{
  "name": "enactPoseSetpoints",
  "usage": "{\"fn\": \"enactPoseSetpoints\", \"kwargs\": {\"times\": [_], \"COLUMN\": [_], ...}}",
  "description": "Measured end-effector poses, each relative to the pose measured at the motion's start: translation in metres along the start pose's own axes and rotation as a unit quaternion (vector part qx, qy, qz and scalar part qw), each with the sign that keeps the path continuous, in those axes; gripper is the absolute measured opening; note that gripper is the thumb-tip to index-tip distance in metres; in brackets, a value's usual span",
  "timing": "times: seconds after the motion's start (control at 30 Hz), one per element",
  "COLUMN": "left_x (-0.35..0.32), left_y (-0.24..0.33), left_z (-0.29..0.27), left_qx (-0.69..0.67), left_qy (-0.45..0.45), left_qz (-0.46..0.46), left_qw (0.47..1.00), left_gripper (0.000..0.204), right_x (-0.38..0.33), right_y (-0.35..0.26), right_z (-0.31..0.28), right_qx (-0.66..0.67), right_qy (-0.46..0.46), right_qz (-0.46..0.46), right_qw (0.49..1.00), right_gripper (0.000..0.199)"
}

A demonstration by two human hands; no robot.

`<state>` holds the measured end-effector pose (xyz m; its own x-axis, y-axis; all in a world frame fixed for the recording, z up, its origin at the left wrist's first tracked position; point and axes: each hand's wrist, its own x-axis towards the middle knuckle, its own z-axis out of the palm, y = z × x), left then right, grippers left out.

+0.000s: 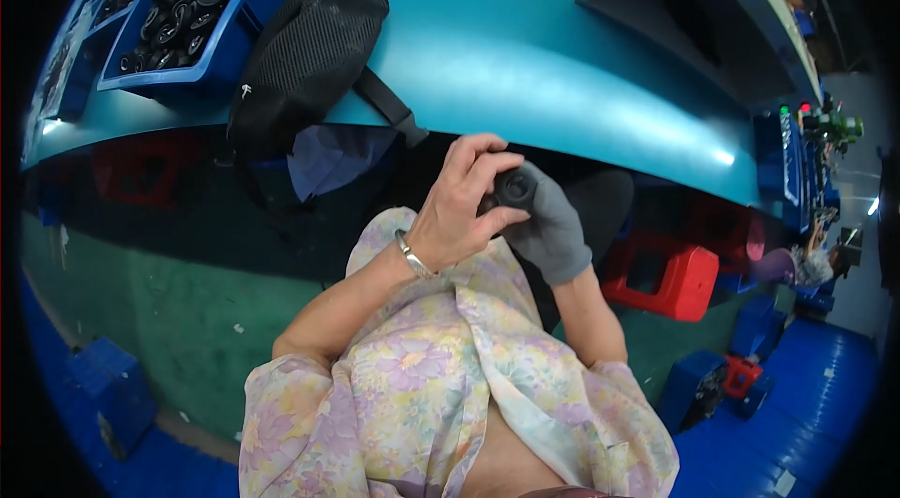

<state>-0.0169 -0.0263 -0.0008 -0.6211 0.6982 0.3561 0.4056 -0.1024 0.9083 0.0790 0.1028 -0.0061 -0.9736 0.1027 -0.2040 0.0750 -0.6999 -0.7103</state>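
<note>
Gripping small black wheel, both hands

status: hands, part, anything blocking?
Left hand bare, fingers pinched on small black round part. Right hand gloved grey, cupping it from behind. Held below teal bench edge; nothing in the way.

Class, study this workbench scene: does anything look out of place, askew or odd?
A black mesh bag hangs over the teal table edge, strap dangling. Only the right hand is gloved; the left hand is bare. Both grip a small black wheel.
</note>
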Motion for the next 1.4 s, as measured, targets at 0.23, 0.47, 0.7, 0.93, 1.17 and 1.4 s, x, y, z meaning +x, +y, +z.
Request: {"fn": "enactPoseSetpoints", "kwargs": {"times": [0.23,0.47,0.7,0.93,1.17,1.4], "left_x": [0.003,0.004,-0.01,-0.011,-0.02,-0.021], "left_y": [0.004,0.012,0.017,0.025,0.022,0.021], "left_z": [0.006,0.014,0.033,0.042,0.048,0.05], "left_qx": [0.015,0.213,0.313,0.272,0.233,0.287], "left_qy": [-0.019,-0.024,-0.098,-0.111,-0.148,-0.168], "left_qz": [0.016,0.109,0.139,0.132,0.098,0.123], "left_qw": [1.0,0.971,0.934,0.947,0.956,0.935], "left_gripper": [0.053,0.049,0.04,0.05,0.053,0.046], "right_x": [-0.011,-0.034,-0.05,-0.06,-0.063,-0.059], "right_y": [0.011,-0.004,0.0,0.001,0.017,0.024], "right_z": [-0.011,-0.013,0.001,-0.01,-0.033,-0.048], "right_qx": [0.106,-0.258,-0.509,-0.383,-0.236,-0.18], "right_qy": [-0.044,0.159,0.196,0.21,0.148,0.082], "right_qz": [-0.006,-0.112,-0.16,-0.143,-0.14,-0.102], "right_qw": [0.993,0.946,0.823,0.888,0.95,0.975], "right_gripper": [0.048,0.031,0.034,0.024,0.023,0.026]}}
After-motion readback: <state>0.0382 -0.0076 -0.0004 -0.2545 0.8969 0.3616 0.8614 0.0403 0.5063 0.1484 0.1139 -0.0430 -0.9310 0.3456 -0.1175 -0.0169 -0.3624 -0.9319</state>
